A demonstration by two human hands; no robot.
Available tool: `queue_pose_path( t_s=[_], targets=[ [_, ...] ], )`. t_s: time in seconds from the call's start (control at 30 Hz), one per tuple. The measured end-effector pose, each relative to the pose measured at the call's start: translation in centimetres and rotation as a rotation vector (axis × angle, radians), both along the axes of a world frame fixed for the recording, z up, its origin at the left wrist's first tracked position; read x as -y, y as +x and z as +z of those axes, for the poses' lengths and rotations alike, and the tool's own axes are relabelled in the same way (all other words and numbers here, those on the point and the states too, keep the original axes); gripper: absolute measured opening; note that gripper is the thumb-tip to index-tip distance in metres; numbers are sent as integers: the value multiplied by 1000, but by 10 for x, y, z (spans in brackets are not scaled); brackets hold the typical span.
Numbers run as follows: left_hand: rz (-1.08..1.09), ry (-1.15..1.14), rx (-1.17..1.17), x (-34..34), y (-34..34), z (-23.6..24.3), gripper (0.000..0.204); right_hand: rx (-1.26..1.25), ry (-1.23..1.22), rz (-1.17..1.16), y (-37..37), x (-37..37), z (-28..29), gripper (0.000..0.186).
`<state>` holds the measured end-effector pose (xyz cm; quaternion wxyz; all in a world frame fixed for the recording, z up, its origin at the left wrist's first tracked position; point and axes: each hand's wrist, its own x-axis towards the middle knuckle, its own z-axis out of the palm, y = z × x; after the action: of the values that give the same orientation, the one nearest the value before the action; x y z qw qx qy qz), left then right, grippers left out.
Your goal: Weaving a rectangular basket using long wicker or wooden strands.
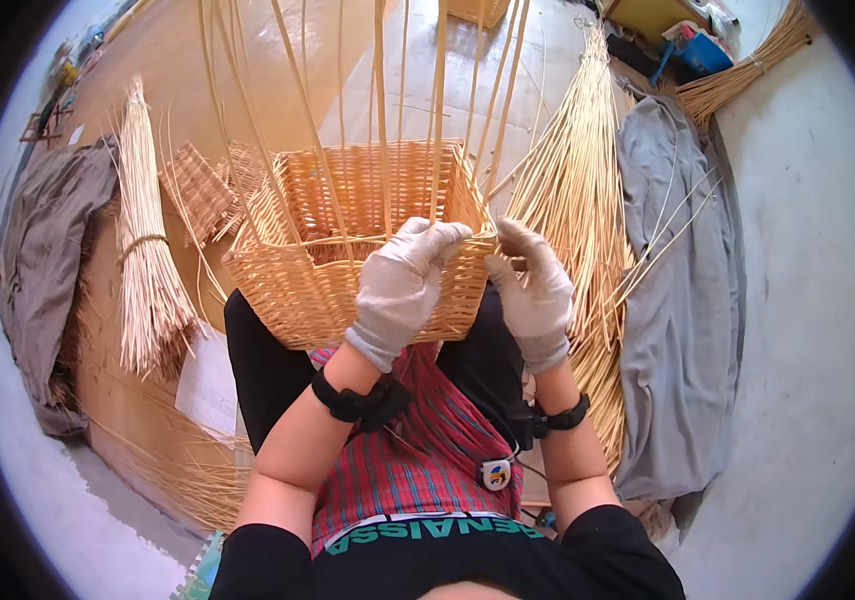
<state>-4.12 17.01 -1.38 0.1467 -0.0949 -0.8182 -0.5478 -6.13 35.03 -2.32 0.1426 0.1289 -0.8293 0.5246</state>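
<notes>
A woven wicker basket rests tilted on my lap, its opening facing away and up. Several long wicker stakes rise from its rim. My left hand, in a whitish glove, is closed at the near rim, thumb and fingers pinching the edge close to the right corner. At that corner is my right hand, gloved too, with curled fingers and the thumb bent toward the rim. Whatever thin strand lies between its fingertips is too small to make out. The palms of both hands are partly hidden.
A large bundle of wicker rods lies on the right beside grey cloth. To the left are a tied rod bundle, woven panels and a dark cloth. Another bundle and a blue container sit at far right.
</notes>
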Motion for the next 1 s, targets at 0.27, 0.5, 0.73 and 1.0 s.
queue_pose_path(
  t_s=[0.27,0.5,0.73,1.0],
  targets=[
    [-60,120,104,1,-3,7,36,150,-49,189,-16,-9,5,31],
    [-74,122,110,2,-5,6,32,175,1,240,-24,-13,13,26],
    [-20,51,106,-3,-4,4,26,20,-227,80,-7,-1,-22,22],
    [203,-171,107,-22,1,17,19,37,-321,-21,7,10,-36,25]
  ],
)
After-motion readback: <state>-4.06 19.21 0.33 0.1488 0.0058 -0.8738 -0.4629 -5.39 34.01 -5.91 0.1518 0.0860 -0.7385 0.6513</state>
